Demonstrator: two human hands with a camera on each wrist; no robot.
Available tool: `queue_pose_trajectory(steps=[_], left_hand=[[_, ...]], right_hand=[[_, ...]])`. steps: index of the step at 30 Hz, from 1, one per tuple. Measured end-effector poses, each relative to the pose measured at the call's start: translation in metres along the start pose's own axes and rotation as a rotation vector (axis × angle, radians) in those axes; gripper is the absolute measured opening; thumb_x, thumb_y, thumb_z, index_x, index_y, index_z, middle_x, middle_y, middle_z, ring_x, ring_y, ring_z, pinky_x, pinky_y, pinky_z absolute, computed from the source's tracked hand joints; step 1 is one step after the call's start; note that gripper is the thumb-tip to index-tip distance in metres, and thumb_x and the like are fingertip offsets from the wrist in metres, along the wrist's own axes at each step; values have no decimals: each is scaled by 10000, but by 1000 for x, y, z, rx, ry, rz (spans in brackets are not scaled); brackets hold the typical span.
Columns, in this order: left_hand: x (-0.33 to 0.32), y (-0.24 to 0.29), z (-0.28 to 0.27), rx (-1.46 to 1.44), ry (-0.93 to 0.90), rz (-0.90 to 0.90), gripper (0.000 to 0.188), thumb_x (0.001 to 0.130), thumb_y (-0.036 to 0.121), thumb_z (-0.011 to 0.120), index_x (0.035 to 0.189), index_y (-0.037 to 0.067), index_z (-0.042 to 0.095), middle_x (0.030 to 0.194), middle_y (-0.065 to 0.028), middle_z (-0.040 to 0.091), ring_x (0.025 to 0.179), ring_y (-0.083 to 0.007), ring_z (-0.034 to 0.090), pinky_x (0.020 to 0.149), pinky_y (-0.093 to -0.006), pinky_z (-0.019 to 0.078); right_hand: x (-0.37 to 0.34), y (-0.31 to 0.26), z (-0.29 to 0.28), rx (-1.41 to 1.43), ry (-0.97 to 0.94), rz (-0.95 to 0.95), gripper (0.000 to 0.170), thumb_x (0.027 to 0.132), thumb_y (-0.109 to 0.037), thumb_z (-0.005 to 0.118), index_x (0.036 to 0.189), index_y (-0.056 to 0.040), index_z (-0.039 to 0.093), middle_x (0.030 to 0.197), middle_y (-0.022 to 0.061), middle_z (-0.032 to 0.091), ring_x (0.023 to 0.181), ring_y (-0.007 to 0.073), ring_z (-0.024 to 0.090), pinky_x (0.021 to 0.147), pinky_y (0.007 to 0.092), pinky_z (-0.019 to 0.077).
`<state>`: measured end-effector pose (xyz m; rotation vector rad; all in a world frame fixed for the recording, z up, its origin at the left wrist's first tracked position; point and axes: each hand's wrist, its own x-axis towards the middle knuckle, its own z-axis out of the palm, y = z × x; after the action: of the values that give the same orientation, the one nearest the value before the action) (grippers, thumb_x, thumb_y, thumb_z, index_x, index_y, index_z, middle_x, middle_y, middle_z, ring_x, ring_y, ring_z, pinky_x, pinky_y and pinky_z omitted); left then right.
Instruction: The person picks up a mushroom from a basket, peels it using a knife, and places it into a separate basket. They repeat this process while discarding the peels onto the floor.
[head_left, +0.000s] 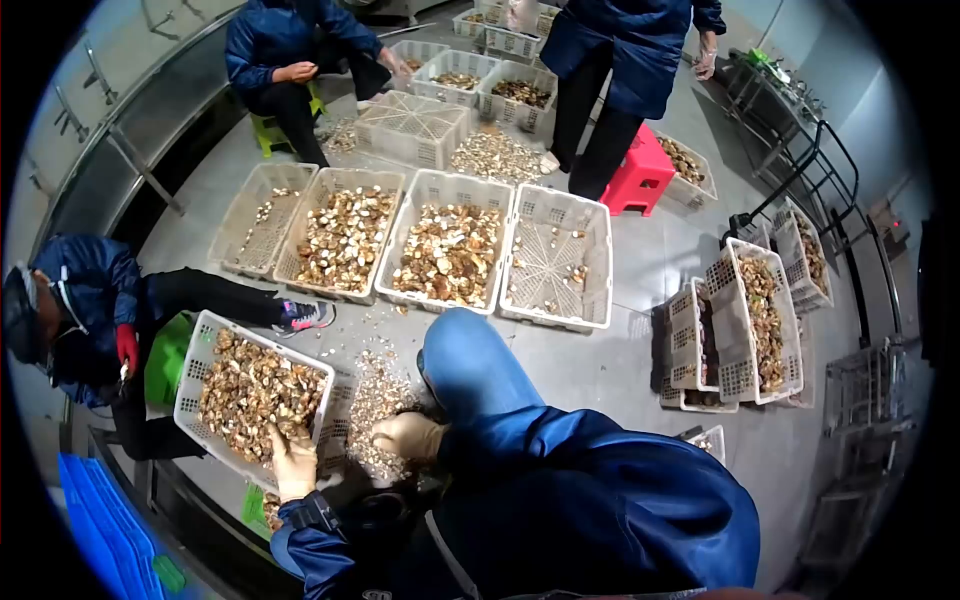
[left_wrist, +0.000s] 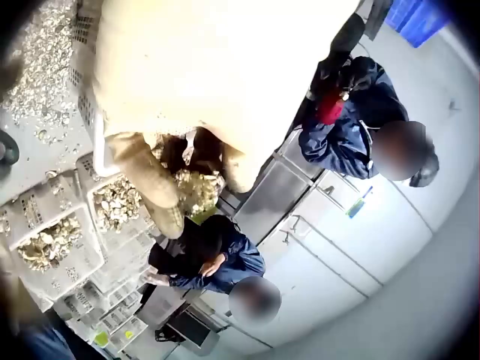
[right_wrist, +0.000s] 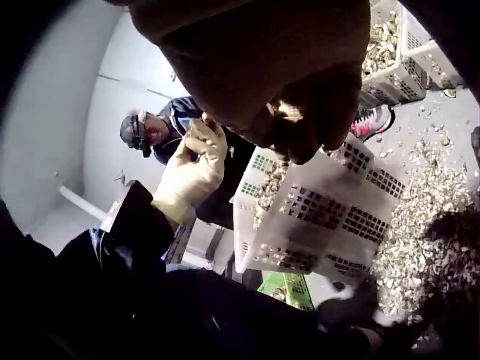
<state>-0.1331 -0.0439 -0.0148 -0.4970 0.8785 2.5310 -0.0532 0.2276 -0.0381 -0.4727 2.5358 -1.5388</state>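
Both hands wear pale gloves. My left hand (head_left: 294,465) is at the near rim of a white perforated crate (head_left: 318,368) heaped with brown-capped mushrooms (head_left: 262,395). Seen from the left wrist, its thumb and fingers curl about a mushroom (left_wrist: 199,191). The same hand (right_wrist: 195,161) shows bent fingers in the right wrist view. Over a pile of pale trimmings (head_left: 375,385) on the floor, my right hand (head_left: 410,437) is curled. Between its shadowed fingers in the right wrist view shows a pale mushroom piece (right_wrist: 289,111), mostly hidden by the glove.
Four crates stand in a row ahead, two of them full of mushrooms (head_left: 450,250). A person in blue (head_left: 85,300) sits left of my crate; two more people are farther back. Stacked crates (head_left: 755,320) and a pink stool (head_left: 640,175) are on the right.
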Motion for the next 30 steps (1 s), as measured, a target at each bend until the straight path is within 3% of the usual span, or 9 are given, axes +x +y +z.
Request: queue_pose_trajectory(steps=[3,6,7,10,12,15,17,25,30], left_hand=[[-9,-17,9,61,38,-79,455,977,507,567,1156,90,601,872,-41,630,658,-117,578,580,-228,478],[-32,-36,22,-13,-262,-104,339,1005,341,581,1231,88,576,1083,-99,640,982,-231,598,806,-356,503],[-37,-43,27,24,-17,-83,352,1018,245,551,1321,66,544,1194,-121,618,1020,-249,599,834,-343,498],[-57,-41,55,559,-219,51,548,999,35,521,1507,-6,320,1413,-147,486,1295,-213,495,1073,-305,409],[-57,-48,70,569,-143,51,605,978,70,595,1512,-8,321,1381,-125,500,1207,-182,540,1002,-296,467],[-58,-45,65,958,-72,108,632,905,97,716,1461,30,425,1112,-26,629,933,-100,614,808,-211,500],[-51,-51,50,793,-37,80,566,903,116,724,1414,30,495,1079,11,626,868,-72,593,797,-209,488],[-71,-47,78,1138,-103,205,448,963,162,627,1380,26,534,1088,-3,623,860,-69,572,723,-213,486],[-66,-64,66,904,-23,101,479,964,184,644,1351,-45,480,1085,-85,646,794,-86,600,687,-236,496]], right_hand=[[-7,-19,-20,151,122,49,258,946,-270,561,1035,-44,649,862,160,676,787,320,662,742,399,529],[-7,-17,-33,138,132,33,242,957,-270,583,1008,-47,662,790,139,671,735,224,658,694,382,521],[-2,1,-24,87,136,34,276,965,-296,584,1009,-32,652,802,113,665,736,226,640,709,393,531],[8,22,-31,-180,227,-284,133,974,-127,559,1010,-66,672,909,80,659,851,191,640,782,322,549],[12,-8,-63,-372,187,-370,105,950,-60,595,972,-47,697,894,86,667,841,174,648,774,293,541],[11,-33,-60,40,257,-284,168,921,-128,683,1020,8,674,872,112,689,776,180,641,733,279,527],[12,-41,-54,216,192,-69,167,928,-138,682,1016,3,673,863,112,685,752,179,637,719,274,516],[8,-39,-43,114,100,-196,251,947,-229,666,1105,-35,686,1001,139,710,879,288,687,781,331,543],[5,-35,-34,167,100,-122,264,933,-287,686,1036,-46,712,999,152,700,874,308,681,771,341,540]])
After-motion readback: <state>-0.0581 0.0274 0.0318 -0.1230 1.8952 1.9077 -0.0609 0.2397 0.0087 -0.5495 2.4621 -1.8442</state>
